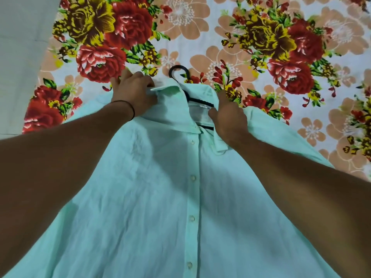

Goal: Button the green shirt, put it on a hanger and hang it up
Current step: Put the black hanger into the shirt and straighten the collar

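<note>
The pale green shirt (160, 197) lies front up on a flowered bedsheet, its placket buttoned down the middle. A black hanger (178, 70) sits inside the neck; its hook sticks out above the collar and part of its frame shows in the open neck. My left hand (134, 91) grips the left side of the collar and shoulder, fingers curled into the fabric. My right hand (228, 117) rests on the right collar side, its thumb at the neck opening; its fingers lie over the shoulder cloth.
The flowered bedsheet (261, 47) covers the bed beyond and to the right of the shirt. A plain pale floor or wall (18, 57) shows past the bed's left edge.
</note>
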